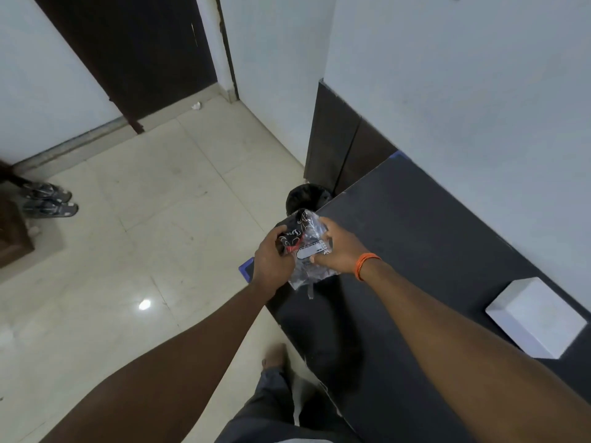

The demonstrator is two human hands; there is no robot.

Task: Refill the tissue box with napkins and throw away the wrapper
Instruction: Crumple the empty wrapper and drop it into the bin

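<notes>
Both hands, left hand [271, 254] & right hand [335, 251], grasp crumpled wrapper [307, 247] above table's [415, 235] far-left corner. Bin [303, 195] just beyond. Ball tight, release directly over opening.

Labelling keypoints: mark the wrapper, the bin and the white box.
wrapper [303, 251]: head view, white label at its middle.
bin [307, 195]: head view, dark inside past the table's corner.
white box [540, 314]: head view, top face.

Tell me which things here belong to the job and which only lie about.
Job: wrapper, held by left hand and right hand; dark bin beyond the table; white box.
Lying about: sandals, paper scrap by the door.
</notes>
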